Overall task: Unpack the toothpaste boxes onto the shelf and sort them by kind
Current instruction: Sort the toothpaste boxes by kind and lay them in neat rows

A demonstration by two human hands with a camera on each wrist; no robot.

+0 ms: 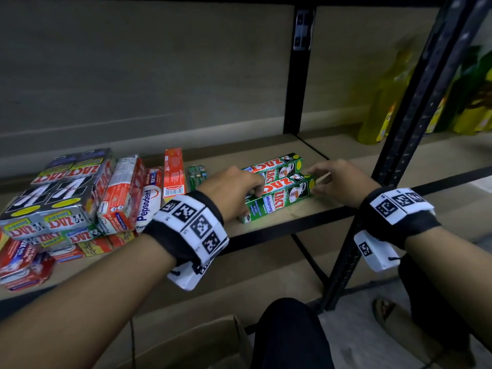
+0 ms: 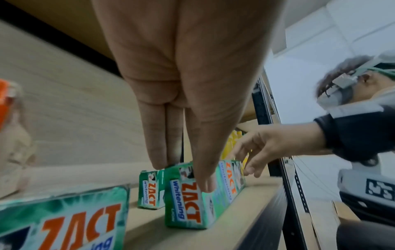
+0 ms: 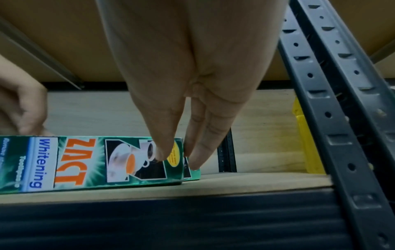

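Note:
Two green Zact Whitening boxes lie side by side on the wooden shelf (image 1: 298, 211). The near green box (image 1: 277, 201) (image 2: 192, 208) (image 3: 74, 162) is held at both ends. My left hand (image 1: 253, 193) (image 2: 181, 172) pinches its left part, thumb on the front face and fingers over the top. My right hand (image 1: 315, 183) (image 3: 177, 157) pinches its right end, thumb on the front face. The far green box (image 1: 277, 165) (image 2: 149, 191) lies just behind, touching it. A third green Zact box (image 1: 197, 175) (image 2: 59, 219) stands further left.
Wrapped black Zact packs (image 1: 58, 187) and red Pepsodent packs (image 1: 125, 193) are piled at the left, with an orange box (image 1: 173, 171) upright beside them. A black shelf post (image 1: 415, 115) rises at the right; yellow bottles (image 1: 386, 102) stand behind it. A cardboard carton (image 1: 199, 347) sits below.

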